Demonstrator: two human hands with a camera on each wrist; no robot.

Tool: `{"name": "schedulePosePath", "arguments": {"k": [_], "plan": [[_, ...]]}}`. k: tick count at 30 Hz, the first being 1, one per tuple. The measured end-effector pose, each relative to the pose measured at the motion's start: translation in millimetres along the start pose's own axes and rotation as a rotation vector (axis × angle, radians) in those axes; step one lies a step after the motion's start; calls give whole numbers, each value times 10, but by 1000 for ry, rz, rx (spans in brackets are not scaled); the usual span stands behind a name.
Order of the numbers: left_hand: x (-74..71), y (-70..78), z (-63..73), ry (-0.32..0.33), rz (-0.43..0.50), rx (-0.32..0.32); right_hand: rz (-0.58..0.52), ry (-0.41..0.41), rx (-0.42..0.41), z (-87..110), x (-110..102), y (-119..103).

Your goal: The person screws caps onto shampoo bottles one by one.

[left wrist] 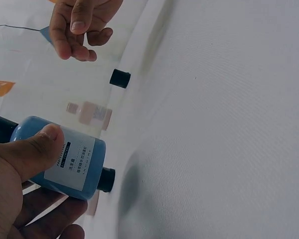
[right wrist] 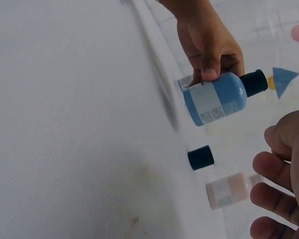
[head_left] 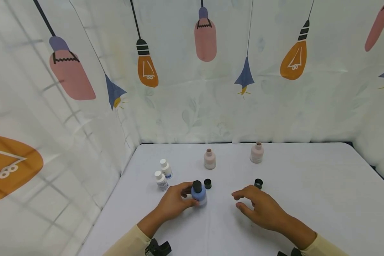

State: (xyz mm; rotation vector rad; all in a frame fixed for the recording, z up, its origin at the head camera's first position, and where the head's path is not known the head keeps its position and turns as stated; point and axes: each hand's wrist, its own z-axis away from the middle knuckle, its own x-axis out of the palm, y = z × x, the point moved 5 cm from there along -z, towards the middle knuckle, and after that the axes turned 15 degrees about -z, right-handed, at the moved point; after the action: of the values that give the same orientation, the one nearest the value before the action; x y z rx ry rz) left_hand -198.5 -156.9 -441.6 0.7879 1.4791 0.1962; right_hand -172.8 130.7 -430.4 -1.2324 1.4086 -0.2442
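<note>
Gripping the blue bottle (head_left: 199, 195) between thumb and curled fingers, my left hand (head_left: 175, 202) has it over the white table (head_left: 217, 231), its black top (head_left: 197, 186) on. To the bottle's right, my right hand (head_left: 262, 209) hangs with fingers parted and slightly bent, holding nothing. One loose cap (head_left: 208, 184) sits just behind the bottle, another cap (head_left: 258, 183) well to its right. White bottles (head_left: 162, 182) stand left of it, two uncapped pink bottles (head_left: 209, 160) farther behind.
</note>
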Motion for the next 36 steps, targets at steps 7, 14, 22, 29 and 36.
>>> {"name": "schedulePosePath", "arguments": {"k": [7, 14, 22, 29, 36], "plan": [[-66, -81, 34, 6, 6, -51, -4, 2, 0, 8, 8, 19], [-104, -184, 62, 20, 36, -78, -8, 3, -1, 18, 6, 30], [-141, -289, 78, 55, 81, -74, -15, 7, -27, 23, -4, 2], [-164, -368, 111, 61, 76, -99, -21, 8, -20, 23, 2, -1], [-175, -442, 144, 81, 75, -108, -17, 4, -17, 19, 8, 6]]}}
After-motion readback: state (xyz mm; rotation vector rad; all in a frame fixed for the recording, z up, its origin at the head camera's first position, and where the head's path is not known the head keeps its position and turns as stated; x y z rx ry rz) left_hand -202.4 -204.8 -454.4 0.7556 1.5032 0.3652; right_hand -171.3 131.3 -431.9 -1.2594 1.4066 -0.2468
